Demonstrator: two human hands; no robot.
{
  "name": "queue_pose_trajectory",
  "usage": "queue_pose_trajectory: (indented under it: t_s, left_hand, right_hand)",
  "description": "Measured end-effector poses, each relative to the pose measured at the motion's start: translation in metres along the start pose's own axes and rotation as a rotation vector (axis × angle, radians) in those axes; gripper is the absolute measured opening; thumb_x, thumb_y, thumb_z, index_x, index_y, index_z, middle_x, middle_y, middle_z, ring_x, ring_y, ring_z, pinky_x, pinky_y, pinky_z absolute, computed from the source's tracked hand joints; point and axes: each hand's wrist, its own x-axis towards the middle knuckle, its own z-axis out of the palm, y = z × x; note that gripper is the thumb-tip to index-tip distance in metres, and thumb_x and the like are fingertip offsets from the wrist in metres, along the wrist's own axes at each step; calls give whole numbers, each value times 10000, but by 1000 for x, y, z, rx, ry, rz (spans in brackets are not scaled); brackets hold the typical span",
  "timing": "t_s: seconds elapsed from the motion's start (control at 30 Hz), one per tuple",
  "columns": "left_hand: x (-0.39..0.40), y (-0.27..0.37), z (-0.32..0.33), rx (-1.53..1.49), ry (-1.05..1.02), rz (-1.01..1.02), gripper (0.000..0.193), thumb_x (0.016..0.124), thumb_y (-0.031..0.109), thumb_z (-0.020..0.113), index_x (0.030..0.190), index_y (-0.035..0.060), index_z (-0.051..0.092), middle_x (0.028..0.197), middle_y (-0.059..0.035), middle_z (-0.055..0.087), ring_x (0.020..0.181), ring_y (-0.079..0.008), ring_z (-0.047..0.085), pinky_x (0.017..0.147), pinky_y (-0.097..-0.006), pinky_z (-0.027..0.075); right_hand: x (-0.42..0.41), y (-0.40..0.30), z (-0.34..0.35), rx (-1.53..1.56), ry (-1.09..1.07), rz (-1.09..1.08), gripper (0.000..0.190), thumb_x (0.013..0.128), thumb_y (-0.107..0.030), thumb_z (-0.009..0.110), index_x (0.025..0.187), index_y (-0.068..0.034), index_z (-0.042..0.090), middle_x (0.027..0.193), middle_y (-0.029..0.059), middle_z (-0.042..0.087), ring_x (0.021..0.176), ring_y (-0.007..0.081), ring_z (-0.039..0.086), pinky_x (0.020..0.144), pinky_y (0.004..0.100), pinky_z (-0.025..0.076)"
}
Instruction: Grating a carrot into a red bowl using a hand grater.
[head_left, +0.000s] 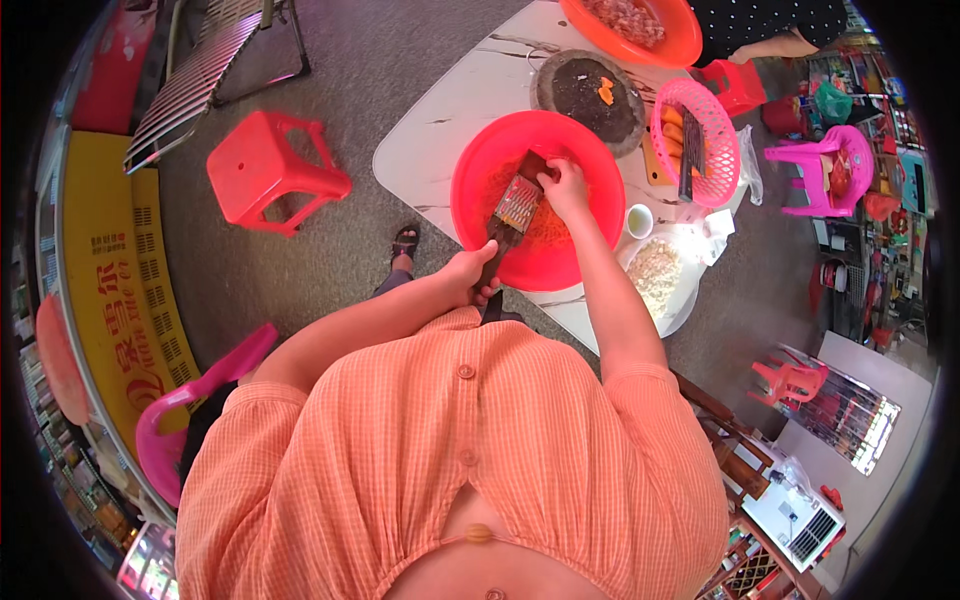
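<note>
A wooden-handled metal grater (519, 202) lies slanted across a red plastic basin (604, 238). My left hand (474, 271) is closed around its lower wooden end at the basin's near rim. At the grater's upper end, my right hand (561, 180) has its fingers bent down against the wooden board; whether a small piece is between them cannot be told. Orange shreds (546, 229) lie in the basin below the grater. To the right, a pink plastic basket (720, 142) holds peeled carrots (672, 133) and a dark slatted object (691, 150).
The marble-patterned table (442, 120) bears a round dark chopping board (577, 97) with orange scraps, an orange basin (686, 45) of minced meat, a white cup (639, 222) and a bag of pale chopped food (657, 274). A red stool (259, 169) stands left; another person (765, 30) is at the far side.
</note>
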Motion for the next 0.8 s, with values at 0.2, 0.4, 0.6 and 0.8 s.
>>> queue_pose_trajectory:
  t_s: [0.2,0.4,0.6,0.8]
  left_hand:
    - [3,-2,0,-37,-43,9,348,865,489,406,854,141,411,599,-65,467,467,-152,392,416,-265,288]
    - [10,-7,-5,-76,-139,17,364,849,511,413,856,148,426,595,-59,471,454,-153,393,412,-271,300]
    - [9,-4,-7,-82,-207,-14,338,872,490,378,866,153,402,611,-71,461,497,-169,400,452,-282,297]
    - [18,-3,-11,-74,-197,-35,361,859,497,408,873,136,414,621,-78,478,499,-184,418,458,-301,320]
  right_hand:
    - [-28,20,-13,143,-14,87,247,667,-7,518,908,-11,573,869,160,589,832,303,566,743,361,456]
    - [-66,-4,-24,-349,-609,48,245,681,-59,504,905,2,579,955,195,584,920,360,543,785,395,443]
    - [-64,-20,-59,-408,-370,196,195,738,-129,525,884,-20,592,978,187,574,918,336,552,789,412,440]
    - [-61,-17,-71,-341,-292,99,161,748,-174,557,817,-35,604,894,187,596,819,335,577,703,420,459]
